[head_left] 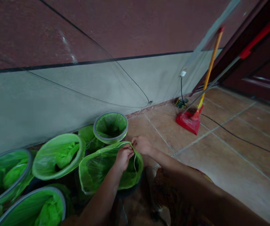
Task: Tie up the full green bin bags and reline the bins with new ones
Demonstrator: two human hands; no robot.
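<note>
A green plastic garbage bag (94,166) lines the bin in front of me, its mouth spread wide and a pale drawstring along the rim. At the bag's far right edge my left hand (124,156) pinches the rim from inside the opening. Close beside it, my right hand (141,145) grips the same rim with closed fingers from the outer side. A loop of the white drawstring (135,163) hangs below the hands. The bin under the bag is mostly hidden.
Several bins with green liners stand at left, including a grey-rimmed bin (110,127) by the wall. A red dustpan (188,121) and a yellow-handled broom (210,70) stand at right. A black cable (238,135) crosses the tiled floor.
</note>
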